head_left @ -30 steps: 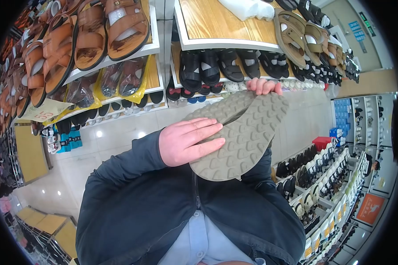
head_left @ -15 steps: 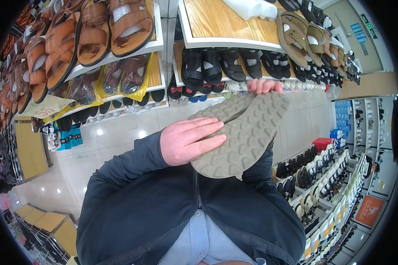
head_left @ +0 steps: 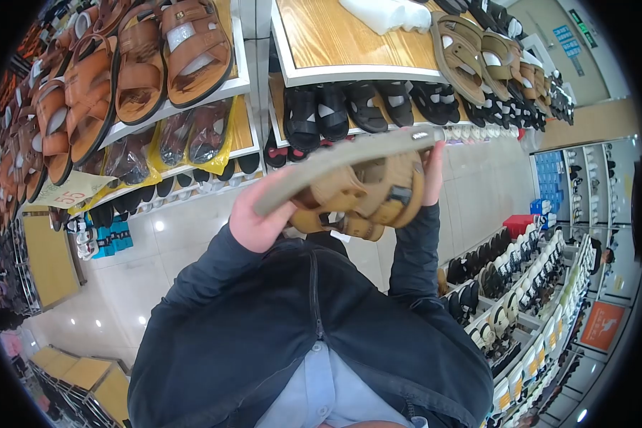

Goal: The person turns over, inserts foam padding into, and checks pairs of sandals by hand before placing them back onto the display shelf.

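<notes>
A tan strapped sandal (head_left: 389,189) is up in front of my chest, its sole seen edge-on and its straps hanging below it. My left hand (head_left: 257,217) grips the left end, the fingers partly hidden by the sole. At the other end, my right hand (head_left: 434,171) is closed on the sandal, next to a small dark label on the sole's rim. Most of the right fingers are hidden behind the straps. Whether a second sandal sits behind this one, I cannot tell.
Brown sandals (head_left: 139,64) line the left shelf, above a paper price sign (head_left: 68,191). Black sandals (head_left: 332,114) stand on a lower shelf ahead. White wrapping (head_left: 385,16) lies on the wooden shelf top (head_left: 321,43). Shoe racks (head_left: 513,285) run along the right.
The sandal has been turned from its knobbed underside facing me to edge-on, bringing the straps into view. My left hand has shifted from flat on the sole to its left end.
</notes>
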`<state>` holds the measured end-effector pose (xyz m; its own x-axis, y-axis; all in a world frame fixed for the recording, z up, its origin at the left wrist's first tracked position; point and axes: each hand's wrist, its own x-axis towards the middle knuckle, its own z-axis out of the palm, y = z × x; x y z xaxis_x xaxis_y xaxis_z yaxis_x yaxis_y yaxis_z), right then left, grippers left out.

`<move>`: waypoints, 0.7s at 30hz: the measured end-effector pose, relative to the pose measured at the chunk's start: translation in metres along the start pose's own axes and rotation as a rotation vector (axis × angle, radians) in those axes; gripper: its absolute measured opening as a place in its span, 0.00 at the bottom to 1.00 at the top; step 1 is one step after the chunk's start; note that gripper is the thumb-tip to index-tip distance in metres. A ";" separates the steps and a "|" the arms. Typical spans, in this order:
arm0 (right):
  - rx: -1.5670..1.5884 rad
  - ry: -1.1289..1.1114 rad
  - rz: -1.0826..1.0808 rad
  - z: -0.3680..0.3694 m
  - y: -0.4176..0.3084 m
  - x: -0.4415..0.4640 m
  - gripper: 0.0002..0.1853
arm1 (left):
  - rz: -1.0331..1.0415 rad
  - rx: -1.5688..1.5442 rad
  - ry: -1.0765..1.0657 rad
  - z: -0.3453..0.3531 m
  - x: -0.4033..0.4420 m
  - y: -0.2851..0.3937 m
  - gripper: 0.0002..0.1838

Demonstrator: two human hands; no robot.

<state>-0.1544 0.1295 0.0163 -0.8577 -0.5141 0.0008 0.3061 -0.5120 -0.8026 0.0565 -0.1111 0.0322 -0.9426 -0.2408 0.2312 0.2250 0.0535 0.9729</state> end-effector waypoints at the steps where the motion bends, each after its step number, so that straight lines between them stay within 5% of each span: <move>1: -0.086 0.067 -0.012 -0.002 0.004 -0.001 0.37 | -0.053 -0.125 0.064 0.000 -0.002 -0.010 0.29; 2: -0.170 0.135 -0.024 -0.002 0.006 -0.002 0.38 | -0.108 -0.250 0.126 -0.001 -0.003 -0.018 0.27; 3: -0.289 -0.061 -0.094 -0.004 0.002 -0.003 0.36 | -0.162 -0.225 0.111 -0.010 -0.001 -0.023 0.24; 6: -0.468 -0.163 -0.130 0.007 -0.004 -0.008 0.31 | -0.254 -0.450 0.080 -0.022 -0.001 -0.045 0.24; 14: -1.066 0.007 -0.206 0.047 -0.010 -0.014 0.16 | -0.330 -0.555 0.159 -0.029 -0.013 -0.100 0.25; 21: -1.135 0.048 -0.250 0.055 -0.004 -0.017 0.17 | -0.454 -0.734 0.272 -0.016 -0.022 -0.117 0.47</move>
<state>-0.1183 0.1020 0.0525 -0.8642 -0.4469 0.2311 -0.3987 0.3280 -0.8565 0.0548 -0.1272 -0.0871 -0.9092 -0.3137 -0.2736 0.0343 -0.7115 0.7019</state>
